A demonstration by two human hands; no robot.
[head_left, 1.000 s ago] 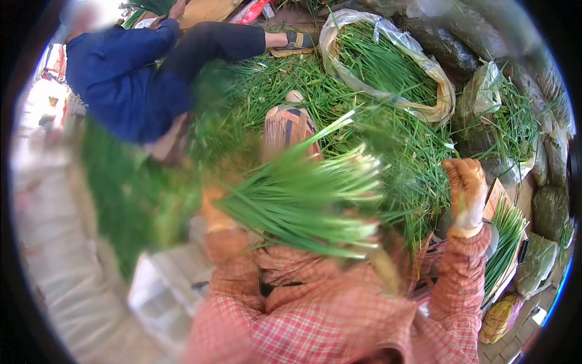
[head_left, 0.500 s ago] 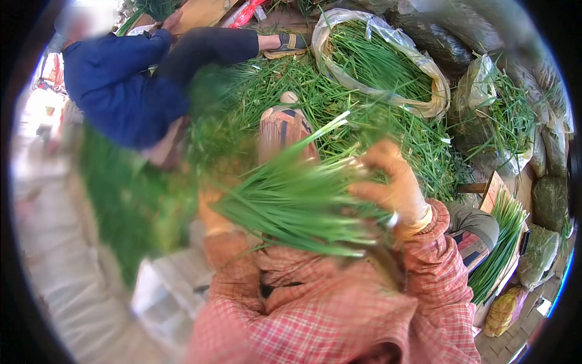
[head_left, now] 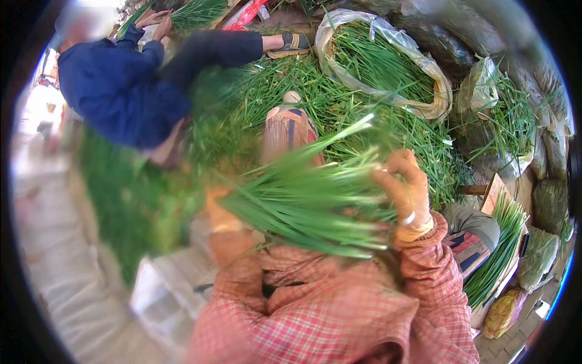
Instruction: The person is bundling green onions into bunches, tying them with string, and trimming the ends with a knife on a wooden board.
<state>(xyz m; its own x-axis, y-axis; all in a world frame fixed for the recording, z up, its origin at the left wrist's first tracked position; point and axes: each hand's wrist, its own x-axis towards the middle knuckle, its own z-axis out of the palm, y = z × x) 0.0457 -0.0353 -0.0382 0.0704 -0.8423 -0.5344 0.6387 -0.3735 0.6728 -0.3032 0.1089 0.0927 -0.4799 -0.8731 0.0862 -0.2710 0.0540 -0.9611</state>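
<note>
Loose greens (head_left: 339, 109) beyond; left hand (head_left: 223, 209) grips bunch (head_left: 303, 194) leaf-side, so white ends (head_left: 367, 159) face curled right hand (head_left: 406, 185), pinch unclear.

One head-worn camera looks forward and steeply down, its wide, round view dark-edged; the wearer's plaid top (head_left: 327, 321) lies close below; a seated person (head_left: 118, 91), far left, and an open sack (head_left: 442, 97), far right, are farther off.

Paved floor (head_left: 502, 348) lower right, bright light (head_left: 47, 102) left
</note>
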